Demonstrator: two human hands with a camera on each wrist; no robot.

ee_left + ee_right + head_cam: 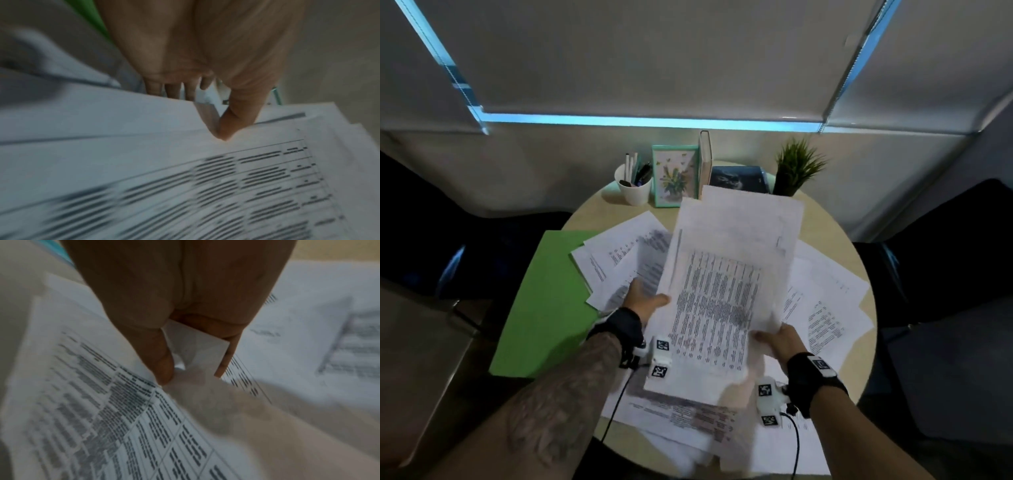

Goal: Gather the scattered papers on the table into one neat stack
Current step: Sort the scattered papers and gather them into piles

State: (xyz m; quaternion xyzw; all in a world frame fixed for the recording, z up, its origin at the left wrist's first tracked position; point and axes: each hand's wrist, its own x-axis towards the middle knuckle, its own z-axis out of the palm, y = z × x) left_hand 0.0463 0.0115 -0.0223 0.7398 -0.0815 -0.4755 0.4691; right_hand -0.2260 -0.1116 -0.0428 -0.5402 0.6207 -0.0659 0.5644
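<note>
Two hands hold your raised bundle of sheets [719, 291] mid-frame above the round counter [822, 219].
Your left hand [643, 299] has its grip under the left edge, thumb on top; your right hand [777, 339] pinches the lower right corner. Loose papers [825, 308] ring it; a green folder [548, 305] overhangs the left rim. Print is too blurred to read.

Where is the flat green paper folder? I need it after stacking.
In the head view, the flat green paper folder lies at the round table's left edge, partly under loose printed sheets.

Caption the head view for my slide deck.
Both hands, left and right, lift a sheaf of printed white papers above the round beige table.
</note>
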